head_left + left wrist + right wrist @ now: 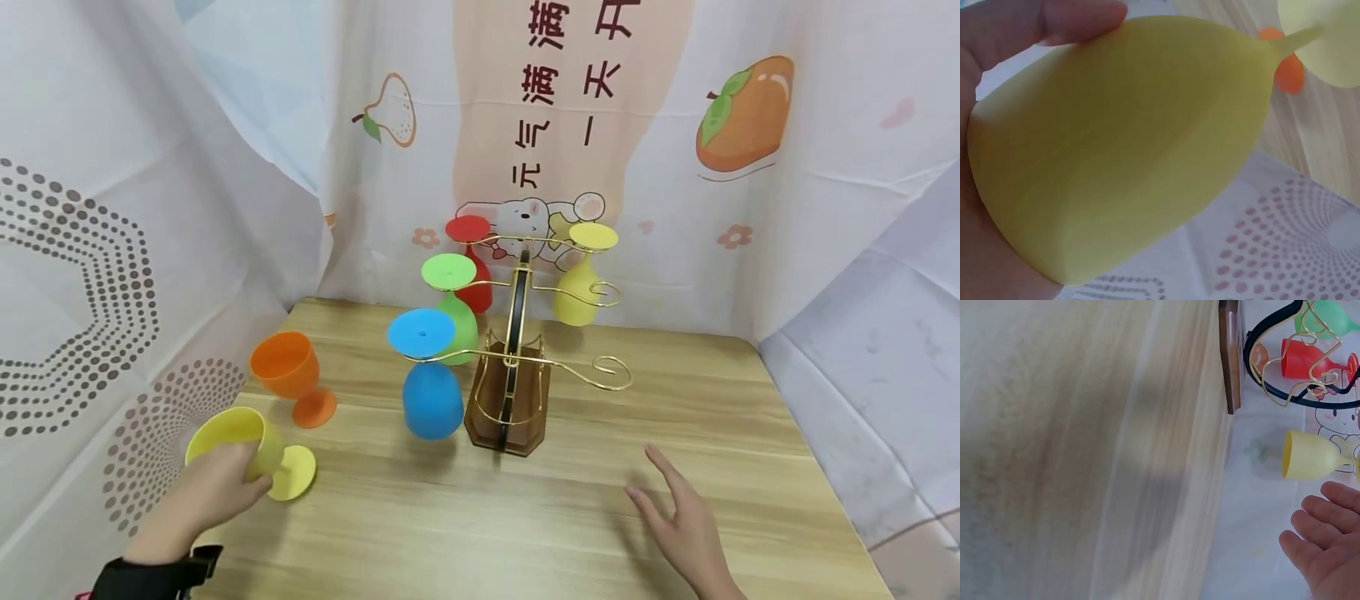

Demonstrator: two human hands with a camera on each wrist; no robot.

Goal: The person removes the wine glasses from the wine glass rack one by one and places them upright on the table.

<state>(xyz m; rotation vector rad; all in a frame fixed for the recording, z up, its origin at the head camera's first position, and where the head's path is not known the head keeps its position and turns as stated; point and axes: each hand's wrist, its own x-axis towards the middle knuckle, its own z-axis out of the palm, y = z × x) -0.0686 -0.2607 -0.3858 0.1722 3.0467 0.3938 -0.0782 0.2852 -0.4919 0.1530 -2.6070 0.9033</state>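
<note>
My left hand grips a yellow plastic goblet by its bowl, with the rim facing up and the round foot lower right. In the left wrist view the thumb lies along the bowl. Just beyond stands an orange goblet. A wine glass rack with gold wire arms holds several goblets upside down: blue, green and red on the left, another yellow goblet on the right. Over the table's right side, my right hand holds nothing, fingers extended.
The wood-grain table carries the rack near its middle. A printed white curtain hangs behind the table and along both sides. On the rack's right, the front gold wire hook sticks out, with no goblet on it.
</note>
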